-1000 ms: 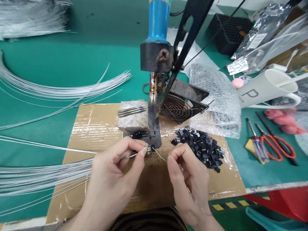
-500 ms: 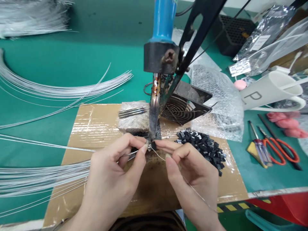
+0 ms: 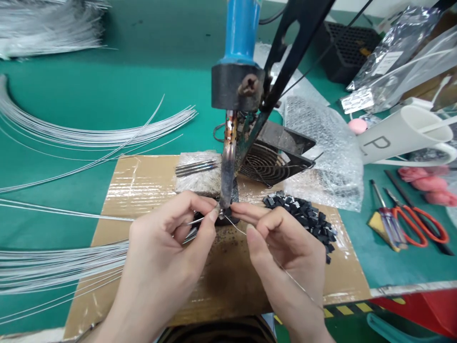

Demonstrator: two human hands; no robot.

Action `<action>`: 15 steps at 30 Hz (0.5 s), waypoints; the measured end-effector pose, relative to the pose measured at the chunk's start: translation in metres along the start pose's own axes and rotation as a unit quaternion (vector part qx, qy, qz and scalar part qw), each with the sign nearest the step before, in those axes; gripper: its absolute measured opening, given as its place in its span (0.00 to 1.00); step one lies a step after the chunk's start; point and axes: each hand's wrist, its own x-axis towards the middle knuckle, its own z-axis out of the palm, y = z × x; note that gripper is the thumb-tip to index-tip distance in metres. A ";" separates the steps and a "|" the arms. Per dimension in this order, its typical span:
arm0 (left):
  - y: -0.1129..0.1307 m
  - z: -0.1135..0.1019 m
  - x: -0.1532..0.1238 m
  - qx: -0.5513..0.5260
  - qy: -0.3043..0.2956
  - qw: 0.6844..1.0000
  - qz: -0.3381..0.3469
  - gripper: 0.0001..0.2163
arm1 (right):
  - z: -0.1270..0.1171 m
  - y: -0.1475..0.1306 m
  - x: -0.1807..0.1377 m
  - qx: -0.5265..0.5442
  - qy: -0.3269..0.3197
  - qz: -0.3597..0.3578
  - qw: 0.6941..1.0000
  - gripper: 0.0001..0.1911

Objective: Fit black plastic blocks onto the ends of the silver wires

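My left hand (image 3: 171, 247) pinches a thin grey cable (image 3: 195, 222) between thumb and forefinger, its end just under the tip of a soldering iron (image 3: 227, 176). The iron has a blue handle (image 3: 242, 33) and hangs tip down in a black bracket (image 3: 285, 57). A thin strand of solder wire (image 3: 234, 225) runs from the tip into my right hand (image 3: 289, 252), closed around it with thumb and fingers. My right forefinger reaches close to a small black piece by the tip. Fingertips partly hide the joint at the cable's end.
Cardboard (image 3: 221, 295) covers the work spot. Black connector pieces (image 3: 303, 219) lie heaped right, behind them a fan (image 3: 269, 159) and bubble wrap (image 3: 328, 152). Cable bundles (image 3: 60, 262) spread left. Scissors (image 3: 416, 221), a screwdriver (image 3: 387, 221) and a white cup (image 3: 396, 136) are far right.
Both hands stay at the iron's tip with the cable and solder wire. The left hand has shifted very slightly left; the view has moved a little.
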 end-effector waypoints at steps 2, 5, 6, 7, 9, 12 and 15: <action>0.000 -0.001 -0.001 -0.001 0.005 1.000 0.004 0.03 | 0.000 -0.001 0.000 0.004 -0.001 -0.001 1.000 0.13; -0.001 -0.002 -0.003 0.013 0.003 1.000 0.002 0.03 | 0.000 -0.001 0.001 0.004 -0.002 -0.004 1.000 0.13; -0.001 -0.002 -0.003 0.016 0.001 1.000 -0.002 0.03 | 0.000 -0.001 0.001 0.004 -0.002 -0.006 1.000 0.12; 0.000 -0.002 -0.003 0.019 -0.001 1.000 -0.004 0.03 | 0.000 -0.001 0.001 0.004 -0.001 -0.007 1.000 0.13; 0.002 -0.002 -0.003 0.024 0.001 1.000 -0.006 0.03 | 0.000 0.000 0.002 0.004 -0.002 -0.009 1.000 0.13; 0.005 -0.002 -0.002 0.026 0.006 1.000 -0.007 0.03 | 0.001 0.000 0.002 0.004 0.000 -0.012 1.000 0.13; 0.006 -0.002 -0.002 0.025 0.009 1.000 -0.006 0.03 | 0.001 -0.001 0.001 0.005 0.001 -0.016 1.000 0.13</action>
